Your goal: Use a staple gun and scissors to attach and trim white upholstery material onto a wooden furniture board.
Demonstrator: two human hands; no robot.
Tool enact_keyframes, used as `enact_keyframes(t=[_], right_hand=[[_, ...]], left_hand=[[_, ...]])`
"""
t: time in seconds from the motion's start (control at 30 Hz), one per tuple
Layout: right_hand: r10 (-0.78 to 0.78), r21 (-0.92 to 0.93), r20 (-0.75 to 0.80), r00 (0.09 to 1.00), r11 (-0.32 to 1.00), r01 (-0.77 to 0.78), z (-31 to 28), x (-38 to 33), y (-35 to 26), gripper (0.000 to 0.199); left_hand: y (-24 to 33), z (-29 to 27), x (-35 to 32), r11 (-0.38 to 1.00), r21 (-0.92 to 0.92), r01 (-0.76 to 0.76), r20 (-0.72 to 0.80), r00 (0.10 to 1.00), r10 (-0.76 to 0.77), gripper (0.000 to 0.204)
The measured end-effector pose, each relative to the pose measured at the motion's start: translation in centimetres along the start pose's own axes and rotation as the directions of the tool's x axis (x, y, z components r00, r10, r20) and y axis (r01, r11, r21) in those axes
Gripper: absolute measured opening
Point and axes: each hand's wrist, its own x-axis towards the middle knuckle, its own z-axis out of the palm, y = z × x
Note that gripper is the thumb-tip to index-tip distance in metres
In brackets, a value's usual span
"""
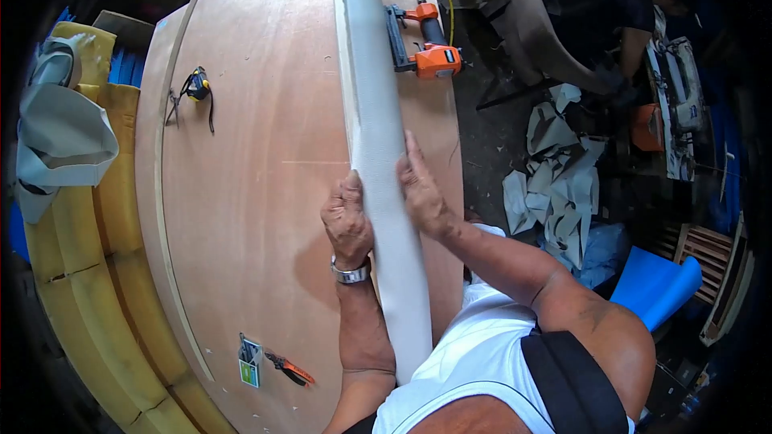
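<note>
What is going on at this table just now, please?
The left hand, fingers curled, seems to grip the left edge of a long pale grey strip lying along the wooden tabletop. The right hand, fingers extended, is against the strip's right edge. Farther up, an orange air-powered tool lies unheld on the strip's right.

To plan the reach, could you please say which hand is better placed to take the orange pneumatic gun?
Probably the right hand: it's nearer the pneumatic gun, both right of the grey strip; the left hand is opposite.
</note>
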Motion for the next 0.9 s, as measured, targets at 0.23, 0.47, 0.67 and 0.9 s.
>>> enact_keyframes(t=[0.23,0.47,0.67,0.9], right_hand=[[-0.326,0.042,0.078,0.942,0.945,0.324,-2.7,9.2,0.5,0.081],[-0.433,-0.585,0.250,0.866,0.645,0.492,0.3,-1.6,-2.3,0.090],[-0.270,-0.666,0.432,0.861,0.548,0.506,0.2,-6.7,-5.0,0.095],[-0.399,-0.872,0.380,0.835,0.145,0.467,-0.4,-7.5,-2.7,0.080]], left_hand=[[-0.5,0.0,0.0,0.973,0.231,-0.030,0.041,0.999,0.021,0.043],[-0.9,-0.8,0.5,0.998,-0.054,0.036,0.063,0.997,-0.033,0.038],[1.9,-1.1,2.0,0.962,0.146,0.230,0.059,0.969,-0.241,0.044],[1.8,0.2,4.1,0.974,0.124,0.188,0.041,0.980,-0.194,0.048]])
